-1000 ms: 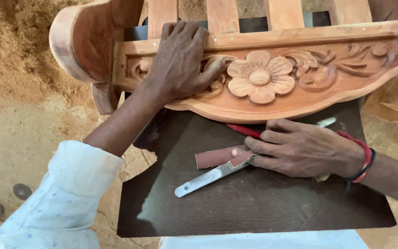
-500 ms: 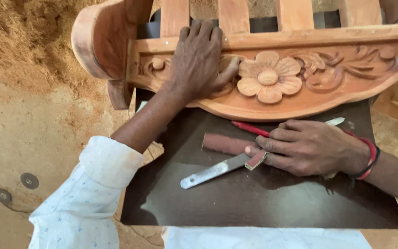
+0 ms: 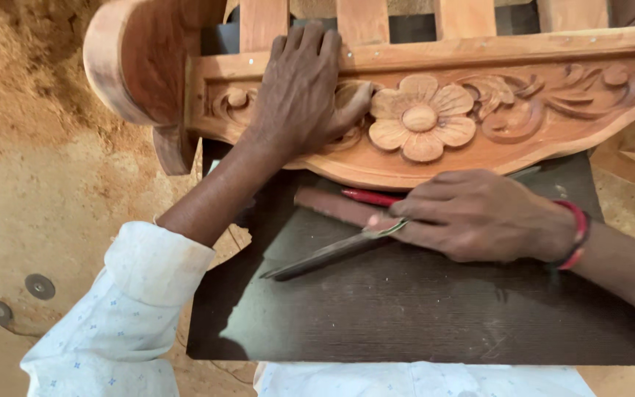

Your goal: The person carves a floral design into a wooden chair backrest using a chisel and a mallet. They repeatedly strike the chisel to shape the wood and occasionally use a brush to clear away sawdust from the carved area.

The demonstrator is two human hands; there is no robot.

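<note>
Left hand is pressing spread fingers on the carved panel, right hand pinching the blade — best steadying both firmly.

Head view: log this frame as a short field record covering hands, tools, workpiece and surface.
left hand: flat on the carved wooden panel, beside its flower relief
right hand: grips a metal blade lying on the dark board
near right hand: reddish-brown flat piece, red pen
ground: sawdust at left
sleeve: white, dotted
</note>
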